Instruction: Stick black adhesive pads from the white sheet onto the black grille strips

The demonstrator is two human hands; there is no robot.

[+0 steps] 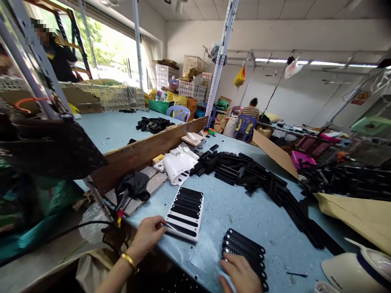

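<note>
My left hand (150, 232) has thumb and fingers pinched at the near left edge of a white sheet (182, 235), by the end of its lowest black strip (181, 229). Rounded black strips lie across the sheet in a column, with white gaps between the nearer ones. Over the near end of a side-by-side row of textured black bars (242, 244) rests my right hand (242, 273), its fingers apart. These bars have round ends with small light dots. Part of the row is hidden under that hand.
A long heap of black plastic parts (241, 169) curves along the blue table (220, 207). White sheets in plastic (180, 162) lie by the wooden divider (137, 156). A cream-coloured appliance (348, 270) stands at lower right. Two people are farther off.
</note>
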